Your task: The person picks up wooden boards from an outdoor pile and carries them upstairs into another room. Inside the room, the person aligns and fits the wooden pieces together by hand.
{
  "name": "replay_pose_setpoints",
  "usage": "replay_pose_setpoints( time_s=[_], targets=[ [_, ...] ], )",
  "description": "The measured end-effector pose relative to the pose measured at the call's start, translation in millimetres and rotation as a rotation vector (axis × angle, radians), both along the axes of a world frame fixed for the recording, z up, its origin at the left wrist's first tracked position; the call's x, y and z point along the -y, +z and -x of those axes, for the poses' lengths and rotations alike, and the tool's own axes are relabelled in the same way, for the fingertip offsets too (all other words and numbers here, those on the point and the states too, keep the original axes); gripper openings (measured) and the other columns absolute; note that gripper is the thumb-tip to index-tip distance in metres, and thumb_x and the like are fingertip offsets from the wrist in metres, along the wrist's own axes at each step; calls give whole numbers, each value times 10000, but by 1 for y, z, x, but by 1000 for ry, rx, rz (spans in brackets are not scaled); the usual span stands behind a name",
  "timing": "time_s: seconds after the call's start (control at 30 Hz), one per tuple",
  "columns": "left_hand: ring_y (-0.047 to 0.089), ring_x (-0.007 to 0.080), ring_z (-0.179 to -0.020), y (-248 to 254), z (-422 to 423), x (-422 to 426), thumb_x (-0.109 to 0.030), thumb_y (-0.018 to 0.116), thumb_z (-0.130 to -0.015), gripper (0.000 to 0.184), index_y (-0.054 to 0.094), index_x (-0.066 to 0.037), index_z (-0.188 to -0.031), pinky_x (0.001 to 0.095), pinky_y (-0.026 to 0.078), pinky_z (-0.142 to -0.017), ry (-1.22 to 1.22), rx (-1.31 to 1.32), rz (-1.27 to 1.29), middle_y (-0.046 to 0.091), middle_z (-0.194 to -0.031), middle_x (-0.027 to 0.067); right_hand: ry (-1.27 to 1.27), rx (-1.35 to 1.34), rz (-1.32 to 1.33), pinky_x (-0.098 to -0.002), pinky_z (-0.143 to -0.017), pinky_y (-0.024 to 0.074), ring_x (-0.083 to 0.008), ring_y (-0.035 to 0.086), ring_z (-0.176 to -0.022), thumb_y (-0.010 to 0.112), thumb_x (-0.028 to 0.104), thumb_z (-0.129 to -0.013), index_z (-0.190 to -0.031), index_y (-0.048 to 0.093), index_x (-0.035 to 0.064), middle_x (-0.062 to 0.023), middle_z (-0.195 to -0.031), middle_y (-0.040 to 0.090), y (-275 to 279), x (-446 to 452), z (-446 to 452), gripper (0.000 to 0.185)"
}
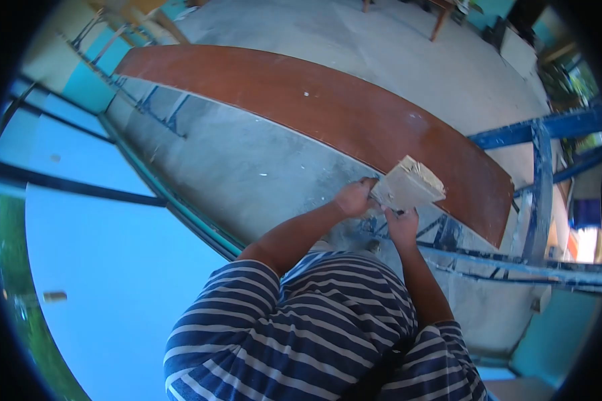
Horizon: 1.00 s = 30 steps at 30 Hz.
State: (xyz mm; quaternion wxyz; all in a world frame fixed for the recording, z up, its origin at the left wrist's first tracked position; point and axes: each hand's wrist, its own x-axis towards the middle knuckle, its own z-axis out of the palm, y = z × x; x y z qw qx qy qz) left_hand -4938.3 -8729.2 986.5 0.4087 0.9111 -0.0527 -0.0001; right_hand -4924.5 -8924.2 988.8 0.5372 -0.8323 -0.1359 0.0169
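In front of me both hands hold a pale, flat block [401, 191] with a rough, yellowish, fibrous-looking edge; I cannot make out its exact kind. My left hand [356, 198] is closed on the block's left side. From below, my right hand [401, 224] grips its near edge, with the fingers partly hidden. Just beyond my hands lies a long reddish-brown board [281, 100], with a few small pale specks on its surface. The block is over the board's near edge in the view; I cannot tell whether they touch.
Blue paint-spattered metal frames [540, 187] stand at the right, and another metal support [170, 120] is under the board's far left end. A window [114, 247] with dark bars is close on my left. Concrete floor [247, 170] shows around the board. Wooden furniture legs [439, 23] are at the back.
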Motion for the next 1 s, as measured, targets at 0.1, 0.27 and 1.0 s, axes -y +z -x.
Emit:
replay_pose_setpoints(
  time_s=[0.1, 0.27, 1.0],
  targets=[
    [583, 417, -1045, 1, -7, -2, -312, 719, -789, 587, 486, -20, -1242, 459, 476, -895, -44, 0, 28, 586, -1157, 236, -161, -20, 11, -355, -868, 494, -278, 639, -985, 781, 121, -721, -1083, 597, -34, -176, -1063, 649, -2, -7, 7, 435],
    [576, 426, -1058, -2, -14, -3, -256, 715, -794, 571, 481, -21, -1260, 455, 474, -902, -30, -46, 62, 578, -1188, 234, -328, -20, -11, -321, -806, 512, -218, 660, -901, 771, 99, -740, -1026, 603, -33, -136, -981, 661, -7, -10, 7, 357],
    [578, 418, -1061, -15, -16, -7, -188, 692, -822, 501, 489, -16, -1247, 463, 482, -882, 137, -187, 101, 599, -1157, 240, -189, -128, -89, -340, -698, 526, -253, 678, -799, 790, 162, -736, -1011, 574, 5, -162, -892, 672, -4, -17, -17, 383]
  ],
)
